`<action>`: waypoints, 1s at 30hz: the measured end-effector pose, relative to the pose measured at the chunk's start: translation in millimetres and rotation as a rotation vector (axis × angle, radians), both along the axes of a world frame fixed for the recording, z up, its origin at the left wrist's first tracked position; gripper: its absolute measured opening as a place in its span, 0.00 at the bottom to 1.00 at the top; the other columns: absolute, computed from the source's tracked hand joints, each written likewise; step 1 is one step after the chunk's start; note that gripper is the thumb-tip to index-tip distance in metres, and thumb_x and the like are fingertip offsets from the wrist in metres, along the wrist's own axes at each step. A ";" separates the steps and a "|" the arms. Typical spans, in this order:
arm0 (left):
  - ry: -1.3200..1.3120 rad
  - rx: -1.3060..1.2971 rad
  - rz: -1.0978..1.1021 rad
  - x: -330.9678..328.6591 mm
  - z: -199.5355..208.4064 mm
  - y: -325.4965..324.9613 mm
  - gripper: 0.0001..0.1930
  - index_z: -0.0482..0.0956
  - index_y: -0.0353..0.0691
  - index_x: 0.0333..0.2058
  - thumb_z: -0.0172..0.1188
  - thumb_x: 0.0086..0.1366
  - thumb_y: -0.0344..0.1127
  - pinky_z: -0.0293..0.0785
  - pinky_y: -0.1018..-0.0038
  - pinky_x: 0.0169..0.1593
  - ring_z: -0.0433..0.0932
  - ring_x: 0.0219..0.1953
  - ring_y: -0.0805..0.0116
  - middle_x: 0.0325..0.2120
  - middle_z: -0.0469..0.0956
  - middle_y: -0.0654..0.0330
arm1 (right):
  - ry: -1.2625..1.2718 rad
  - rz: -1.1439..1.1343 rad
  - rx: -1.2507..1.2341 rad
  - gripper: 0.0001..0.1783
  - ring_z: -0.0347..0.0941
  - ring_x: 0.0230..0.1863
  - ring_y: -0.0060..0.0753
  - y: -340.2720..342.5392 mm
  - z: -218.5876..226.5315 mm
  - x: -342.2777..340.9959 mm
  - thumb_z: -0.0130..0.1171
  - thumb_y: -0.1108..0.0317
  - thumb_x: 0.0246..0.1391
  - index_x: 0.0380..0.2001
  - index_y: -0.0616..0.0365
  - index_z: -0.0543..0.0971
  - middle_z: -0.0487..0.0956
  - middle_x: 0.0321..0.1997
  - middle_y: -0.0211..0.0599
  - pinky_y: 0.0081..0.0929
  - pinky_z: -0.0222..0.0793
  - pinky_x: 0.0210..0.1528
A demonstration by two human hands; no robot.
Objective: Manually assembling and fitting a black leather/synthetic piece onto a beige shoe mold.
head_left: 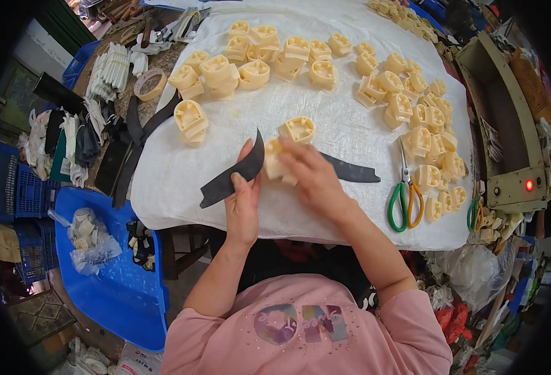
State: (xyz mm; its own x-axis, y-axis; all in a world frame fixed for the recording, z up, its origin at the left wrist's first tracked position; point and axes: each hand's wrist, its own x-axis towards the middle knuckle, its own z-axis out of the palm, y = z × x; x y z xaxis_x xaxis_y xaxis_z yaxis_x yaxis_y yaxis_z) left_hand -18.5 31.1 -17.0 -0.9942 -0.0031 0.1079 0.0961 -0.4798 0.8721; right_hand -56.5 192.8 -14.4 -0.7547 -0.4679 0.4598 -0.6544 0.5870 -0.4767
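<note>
A curved black strip of leather-like material [235, 176] is pinched in my left hand [243, 209], its pointed end up beside the fingers and its wide end down to the left. My right hand [316, 178] is closed over a cream plastic shoe heel [272, 159]; its fingers are slightly blurred and cover part of the heel. Just behind it stands another cream heel [298, 129] with a hollow top. A second black strip [351, 170] lies on the cloth, one end hidden by my right hand. Green-and-orange-handled scissors [405, 194] rest to the right.
Many cream heels [222, 74] stand across the back and right of the white cloth [169, 181]. At left are a blue tub [110, 300], a tape roll [150, 84] and white bundles [108, 69]. A metal box with a red light [516, 187] stands at right.
</note>
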 end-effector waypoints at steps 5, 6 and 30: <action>-0.051 -0.052 0.006 -2.1 1.8 0.9 0.27 0.50 0.38 0.63 0.31 0.72 0.48 0.47 0.63 0.67 0.55 0.64 0.59 0.62 0.55 0.53 | -0.567 -0.228 -0.845 0.18 0.73 0.48 0.38 -5.1 -16.4 -8.9 0.52 0.75 0.56 0.51 0.63 0.70 0.73 0.50 0.43 0.28 0.72 0.49; -0.061 -0.065 -0.022 -3.1 0.7 -2.3 0.27 0.51 0.37 0.63 0.31 0.72 0.48 0.48 0.64 0.67 0.55 0.64 0.60 0.62 0.55 0.53 | -0.519 -0.217 -0.986 0.17 0.74 0.46 0.33 -2.7 -12.9 -7.6 0.50 0.73 0.58 0.52 0.63 0.70 0.74 0.49 0.42 0.26 0.72 0.48; -0.328 0.184 -0.210 39.8 17.0 5.3 0.24 0.61 0.28 0.56 0.36 0.72 0.42 0.64 0.76 0.34 0.70 0.30 0.71 0.31 0.74 0.57 | -0.282 -0.233 -0.512 0.25 0.75 0.38 0.46 46.5 20.5 108.2 0.59 0.85 0.41 0.46 0.56 0.73 0.77 0.38 0.46 0.30 0.71 0.40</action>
State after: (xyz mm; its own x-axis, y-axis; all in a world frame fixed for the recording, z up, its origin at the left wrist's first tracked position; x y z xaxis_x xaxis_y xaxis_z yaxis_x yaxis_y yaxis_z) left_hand 21.3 36.4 0.0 -0.9568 0.2131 -0.1979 -0.2885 -0.6096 0.7384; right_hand 51.7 239.3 6.1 -0.9353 -0.0499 0.3503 -0.3449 0.3508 -0.8707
